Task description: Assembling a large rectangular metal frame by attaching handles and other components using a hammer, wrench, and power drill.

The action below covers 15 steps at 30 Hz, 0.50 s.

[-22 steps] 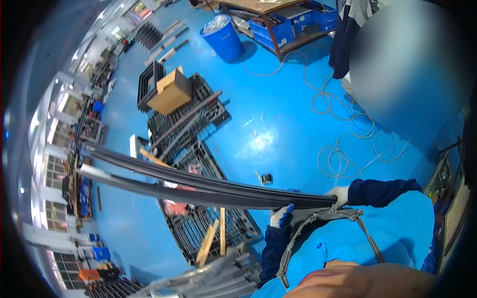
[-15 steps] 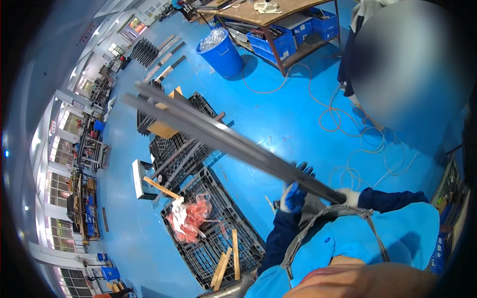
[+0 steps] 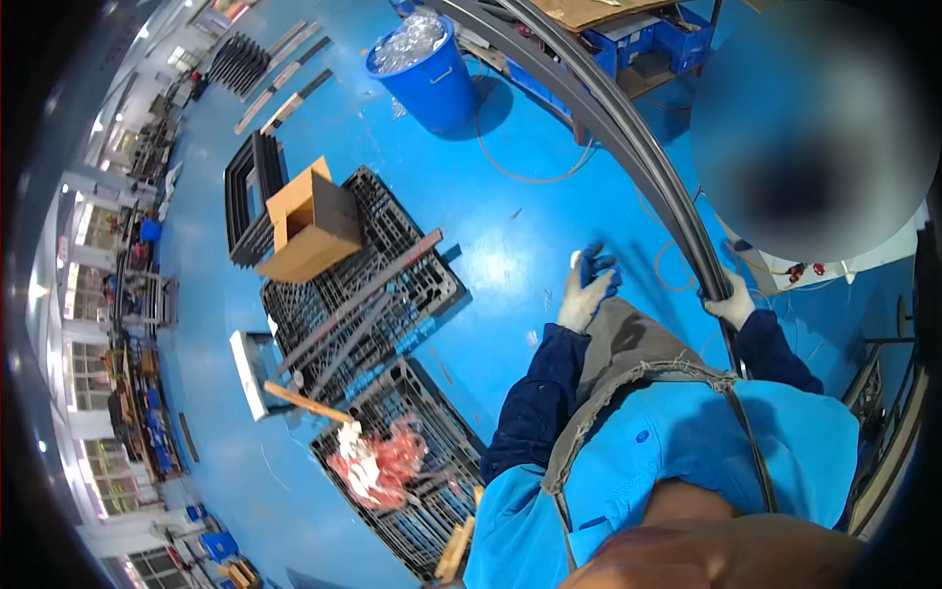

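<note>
Long dark metal profiles (image 3: 677, 201) rise from my right side toward the top of the view, bowed by the lens. My right hand (image 3: 731, 302), in a white work glove, is closed round them near their lower end. Off to the left of the profiles, my left hand (image 3: 586, 287) hangs above the blue floor, in a white glove with blue-coated fingers. Its fingers are apart and slightly bent, and it holds nothing. A grey apron (image 3: 638, 344) hangs just below it.
Black plastic pallets (image 3: 446, 285) lie to the left, bearing loose bars, a cardboard box (image 3: 319, 221), red plastic wrap (image 3: 397, 456) and wood strips. A blue bin (image 3: 437, 93) stands ahead, by a workbench (image 3: 589, 12). A hose (image 3: 530, 180) crosses the floor.
The profiles have swung from pointing left to pointing up the view on the right. My left hand has let go of them; my right hand still grips them. The view has shifted.
</note>
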### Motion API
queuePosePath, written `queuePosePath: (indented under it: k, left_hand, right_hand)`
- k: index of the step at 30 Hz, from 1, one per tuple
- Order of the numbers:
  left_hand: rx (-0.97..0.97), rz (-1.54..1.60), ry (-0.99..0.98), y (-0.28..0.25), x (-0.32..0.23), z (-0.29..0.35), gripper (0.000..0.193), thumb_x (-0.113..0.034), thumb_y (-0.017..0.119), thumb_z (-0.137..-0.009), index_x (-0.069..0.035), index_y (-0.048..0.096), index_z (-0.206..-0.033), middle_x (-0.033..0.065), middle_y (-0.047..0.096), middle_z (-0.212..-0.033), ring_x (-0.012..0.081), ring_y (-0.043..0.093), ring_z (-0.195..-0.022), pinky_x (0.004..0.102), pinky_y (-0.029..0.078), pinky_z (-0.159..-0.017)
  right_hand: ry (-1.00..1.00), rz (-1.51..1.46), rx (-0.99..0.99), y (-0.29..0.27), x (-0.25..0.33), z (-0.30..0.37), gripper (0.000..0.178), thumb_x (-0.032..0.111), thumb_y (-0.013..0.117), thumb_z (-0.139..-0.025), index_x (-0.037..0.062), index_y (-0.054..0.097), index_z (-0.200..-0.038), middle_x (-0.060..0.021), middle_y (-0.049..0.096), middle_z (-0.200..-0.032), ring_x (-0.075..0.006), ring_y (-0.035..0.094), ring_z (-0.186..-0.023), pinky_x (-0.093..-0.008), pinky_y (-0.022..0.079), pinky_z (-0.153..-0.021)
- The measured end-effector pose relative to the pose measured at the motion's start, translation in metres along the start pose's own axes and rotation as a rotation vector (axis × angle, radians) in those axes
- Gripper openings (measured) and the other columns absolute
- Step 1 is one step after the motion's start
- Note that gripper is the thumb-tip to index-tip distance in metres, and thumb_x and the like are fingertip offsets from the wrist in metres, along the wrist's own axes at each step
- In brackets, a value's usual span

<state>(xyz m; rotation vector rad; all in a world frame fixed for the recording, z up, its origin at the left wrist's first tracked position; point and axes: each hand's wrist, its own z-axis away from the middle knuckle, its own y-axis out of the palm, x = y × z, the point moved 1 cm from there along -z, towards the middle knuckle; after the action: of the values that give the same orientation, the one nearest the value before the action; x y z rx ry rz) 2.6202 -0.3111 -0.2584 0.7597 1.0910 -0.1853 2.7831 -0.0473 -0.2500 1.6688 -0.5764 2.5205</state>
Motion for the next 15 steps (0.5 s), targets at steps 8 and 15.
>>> queuePosePath:
  k: [8, 15]
  left_hand:
    - [-0.599, 0.145, 0.035, -0.220, -0.107, -0.106, 0.037, -0.015, 0.053, -0.091, -0.002, 0.045, -0.125, 0.0154, 0.060, -0.109, 0.0237, 0.064, -0.087, 0.0330, 0.054, -0.073]
    - [-1.145, 0.489, -0.145, -0.414, -0.138, -0.121, 0.035, -0.020, 0.062, -0.085, -0.004, 0.054, -0.115, 0.0157, 0.062, -0.102, 0.0313, 0.063, -0.085, 0.0424, 0.052, -0.072]
  right_hand:
    - [-0.142, -0.018, 0.124, 0.068, 0.134, -0.282, 0.067, -0.006, 0.067, -0.066, -0.0001, 0.044, -0.129, -0.0071, 0.061, -0.092, -0.0131, 0.059, -0.082, -0.0277, 0.048, -0.071]
    - [-0.051, -0.089, 0.194, 0.182, 0.224, -0.522, 0.055, -0.011, 0.062, -0.070, -0.0013, 0.046, -0.122, -0.0129, 0.061, -0.090, -0.0191, 0.060, -0.072, -0.0337, 0.051, -0.059]
